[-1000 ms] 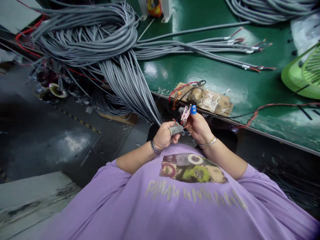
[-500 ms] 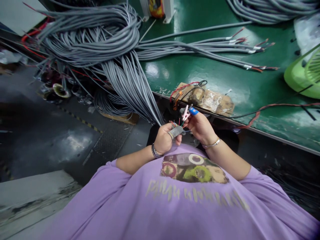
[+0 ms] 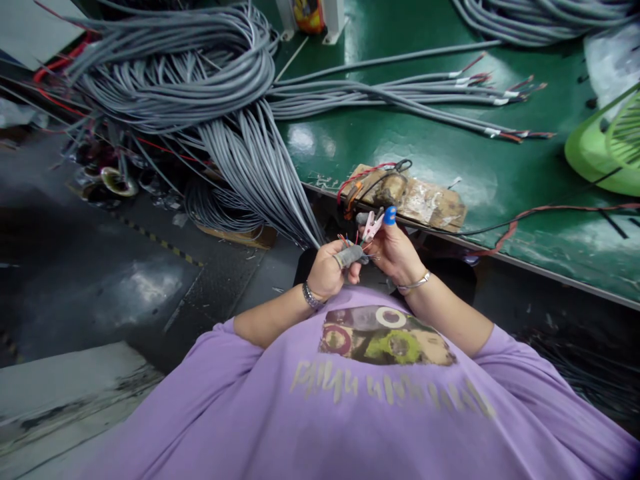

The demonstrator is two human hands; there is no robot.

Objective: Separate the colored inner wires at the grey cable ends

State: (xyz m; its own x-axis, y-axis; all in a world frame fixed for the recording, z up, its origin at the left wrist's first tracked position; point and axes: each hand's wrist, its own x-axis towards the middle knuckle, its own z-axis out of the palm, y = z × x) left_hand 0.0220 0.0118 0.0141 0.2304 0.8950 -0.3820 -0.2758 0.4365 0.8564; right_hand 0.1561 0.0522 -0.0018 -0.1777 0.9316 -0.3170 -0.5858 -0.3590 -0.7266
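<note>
Looked like a cable-wiring workshop, judging by coiled bundles of grey cable (image 3: 200,90) at upper left, a green-topped workbench (image 3: 425,148) across upper right, and black-and-yellow striped floor tape (image 3: 157,239) at centre left.

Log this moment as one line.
left hand: holding thin wires; right hand: holding pink clip; green bench: wooden block at near edge, grey cables beyond

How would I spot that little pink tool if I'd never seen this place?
Find the green tabletop, then the scuffed wooden block along its near edge. Just below it in view, the right hand holds the pink hand tool. Its pale pink, two-armed shape stands out beside the bright blue thumb cover.
</note>
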